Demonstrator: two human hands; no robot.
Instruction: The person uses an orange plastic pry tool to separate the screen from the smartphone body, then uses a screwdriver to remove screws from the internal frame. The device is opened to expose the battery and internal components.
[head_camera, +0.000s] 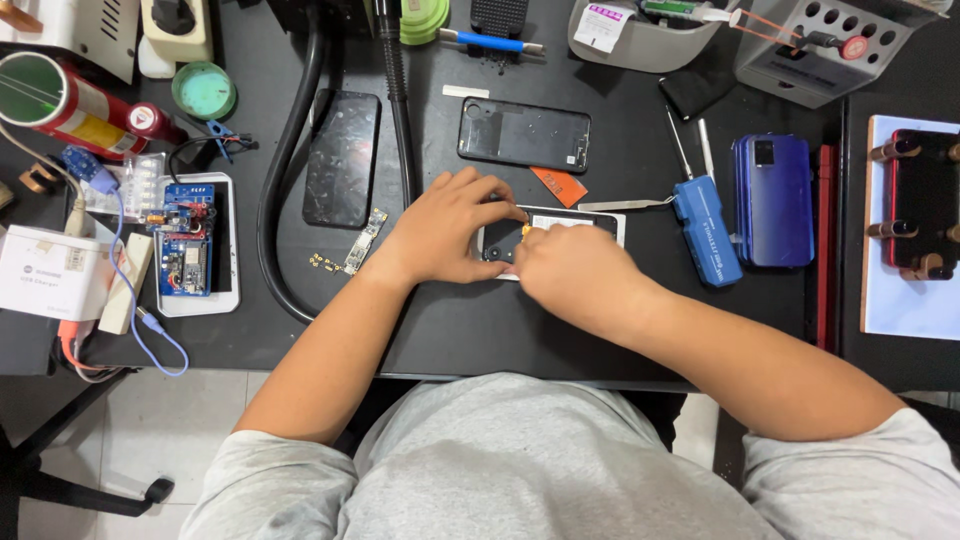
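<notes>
Hands meet over an opened smartphone (600, 218) that lies face-down with its white frame showing, near the middle of the black worktable (450, 330). The left hand (445, 228) rests on the phone's left end, fingers curled and spread a little, fingertips pressing on the exposed inside. The right hand (575, 272) covers the phone's lower middle; its thumb and forefinger seem pinched together at a small orange-yellow part beside the left fingertips, though what they pinch is too small to tell.

Just above the phone lies a black back cover (524, 134) with its camera cut-out, and an orange triangular pick (558, 185) sits between the two. Metal tweezers (625, 204) lie just right of the phone, touching a blue screwdriver case (706, 230). A blue phone (773, 200) lies farther right. Left of the hands are a small circuit board (364, 241), a dark phone screen (342, 158) and a thick black hose (285, 160).
</notes>
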